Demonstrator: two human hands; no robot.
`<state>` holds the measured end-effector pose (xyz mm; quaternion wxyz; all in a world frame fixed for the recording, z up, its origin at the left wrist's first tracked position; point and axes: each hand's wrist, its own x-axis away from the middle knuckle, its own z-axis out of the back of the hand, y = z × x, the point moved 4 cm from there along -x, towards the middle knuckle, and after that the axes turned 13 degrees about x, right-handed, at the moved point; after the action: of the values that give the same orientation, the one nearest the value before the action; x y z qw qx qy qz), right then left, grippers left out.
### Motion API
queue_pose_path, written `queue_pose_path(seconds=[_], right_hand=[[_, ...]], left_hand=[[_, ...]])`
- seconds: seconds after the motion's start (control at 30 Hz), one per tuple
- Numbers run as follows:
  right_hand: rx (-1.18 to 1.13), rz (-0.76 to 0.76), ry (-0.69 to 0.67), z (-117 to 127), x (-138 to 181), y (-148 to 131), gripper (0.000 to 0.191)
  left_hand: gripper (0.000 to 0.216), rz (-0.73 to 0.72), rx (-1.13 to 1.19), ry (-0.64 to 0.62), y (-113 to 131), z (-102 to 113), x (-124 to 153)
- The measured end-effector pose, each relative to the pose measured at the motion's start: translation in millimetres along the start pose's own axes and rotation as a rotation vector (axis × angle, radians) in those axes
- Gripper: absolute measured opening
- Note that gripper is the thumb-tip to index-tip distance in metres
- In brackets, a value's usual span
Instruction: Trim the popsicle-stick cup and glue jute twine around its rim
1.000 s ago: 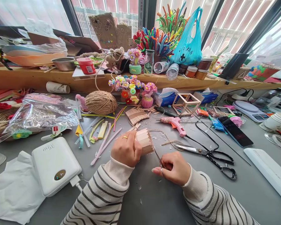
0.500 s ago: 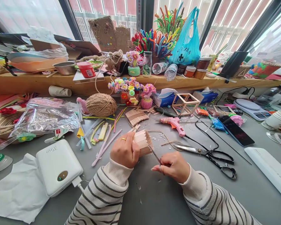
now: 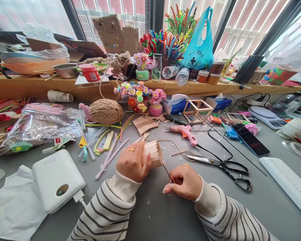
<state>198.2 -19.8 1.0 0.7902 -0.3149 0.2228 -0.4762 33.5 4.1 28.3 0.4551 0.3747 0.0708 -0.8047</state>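
Observation:
My left hand (image 3: 132, 161), a ring on one finger, is closed round a small box-like piece made of wooden craft sticks (image 3: 152, 150) set side by side. My right hand (image 3: 184, 182) grips a pair of small metal scissors (image 3: 169, 174), with a finger loop showing at the thumb. Their thin tip reaches the right edge of the craft-stick piece; whether the blades are apart I cannot tell. Farther right on the table lie large black-handled scissors (image 3: 219, 165). A pink glue gun (image 3: 184, 131) rests beyond my hands, near a piece of twine (image 3: 183, 153).
On the left are a white power bank (image 3: 59, 180) and a paper tissue (image 3: 15, 204). Behind stand a twine ball (image 3: 106, 111), a fan of craft sticks (image 3: 145, 125) and a wooden frame (image 3: 198, 110). At right lie a phone (image 3: 251, 139) and a white power strip (image 3: 286, 185).
The view has shifted slightly. My left hand has turned the craft-stick piece a little, and the small scissors still meet its right edge.

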Motion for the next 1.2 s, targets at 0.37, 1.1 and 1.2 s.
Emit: queue_pose_path(seconds=[0.37,1.1,1.2], right_hand=[[-0.219,-0.033,-0.083,-9,-2,0,0.055],[-0.272,-0.053,-0.211,-8,-4,-5,0.063],[-0.324,-0.083,-0.181,-9,-5,-6,0.06]], left_hand=[[0.04,-0.018,0.036,0.073,3,3,-1],[0.039,-0.022,0.075,0.086,5,1,-1],[0.038,-0.018,0.048,0.097,5,1,-2]])
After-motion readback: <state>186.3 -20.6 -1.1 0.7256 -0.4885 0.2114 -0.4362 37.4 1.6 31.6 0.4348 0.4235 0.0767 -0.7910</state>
